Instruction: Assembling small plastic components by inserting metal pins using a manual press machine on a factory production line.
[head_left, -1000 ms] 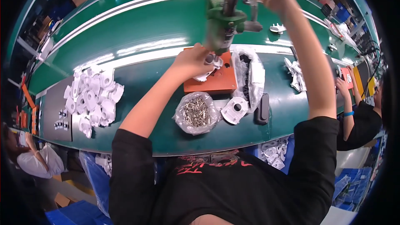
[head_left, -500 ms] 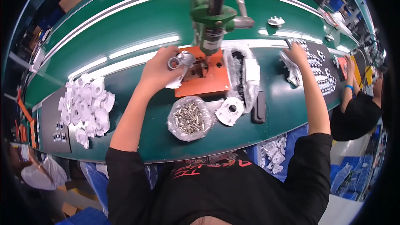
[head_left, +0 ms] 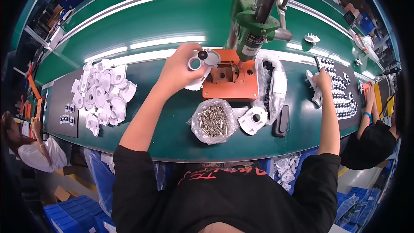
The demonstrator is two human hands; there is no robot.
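My left hand (head_left: 177,72) is closed round a white plastic housing (head_left: 195,83) with a round collar and a black round piece on top, at the left edge of the orange fixture block (head_left: 230,91). Above that block stands the green press (head_left: 254,28). On the right, my right hand (head_left: 322,80) has its fingers bent together at the edge of a dark board with rows of small black-and-silver parts (head_left: 343,99). White plastic pieces (head_left: 315,95) lie right beside those fingers; what is between the fingertips is hidden.
A heap of white housings (head_left: 103,88) lies on the left. In front of the fixture sit a plastic bag of metal pins (head_left: 213,123), one white housing (head_left: 252,121), a bag of black parts (head_left: 271,88) and a black oblong case (head_left: 280,121). A co-worker's arm (head_left: 367,108) shows far right.
My right hand has come nearer from the board's far corner to beside the white pieces. The left hand still grips the housing by the fixture. The whole view has shifted.
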